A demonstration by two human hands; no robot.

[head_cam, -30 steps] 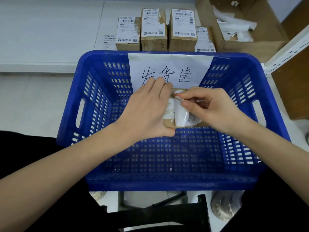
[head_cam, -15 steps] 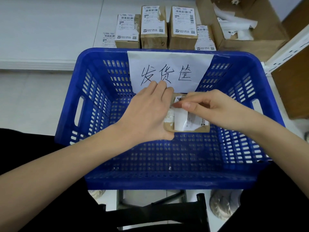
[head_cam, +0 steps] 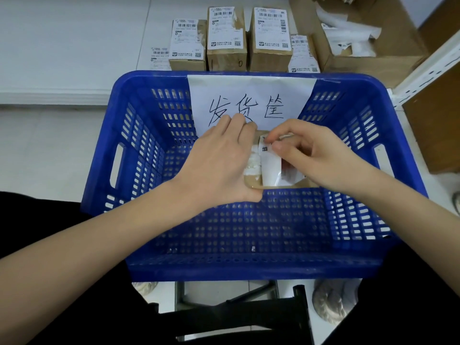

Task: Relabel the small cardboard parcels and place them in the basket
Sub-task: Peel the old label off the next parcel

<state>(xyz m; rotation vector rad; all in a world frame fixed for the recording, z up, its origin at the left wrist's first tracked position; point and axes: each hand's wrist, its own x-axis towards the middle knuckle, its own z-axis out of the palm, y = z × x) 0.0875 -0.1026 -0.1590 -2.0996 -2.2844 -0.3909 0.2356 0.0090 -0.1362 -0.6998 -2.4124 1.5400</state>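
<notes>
At the near edge of the view, two bare forearms reach up from 7 and 5 o'clock over a blue slotted basket, whose floor holds nothing but a small white scrap.

Just past centre, the left hand grips a small cardboard parcel from its left side, thumb under the near corner and fingers curled over the far edge, holding it above the basket's far half. The right hand pinches the top corner of a white shipping label between thumb and forefinger; the label stands half lifted off the parcel's face, with torn white residue on the cardboard beside it.

I judge this to be the peeling step, the old label coming away (a fresh one is not visible in either hand). The next move calls for a steady pull along the face while the left hand braces, lest the paper tear further.

On the basket's far wall, at 12 o'clock, hangs a paper sign handwritten "发货筐". Beyond it stand labelled parcels in a row, bearing barcodes and QR codes whose print is too small to read. At 1 o'clock an open carton holds crumpled white paper.
</notes>
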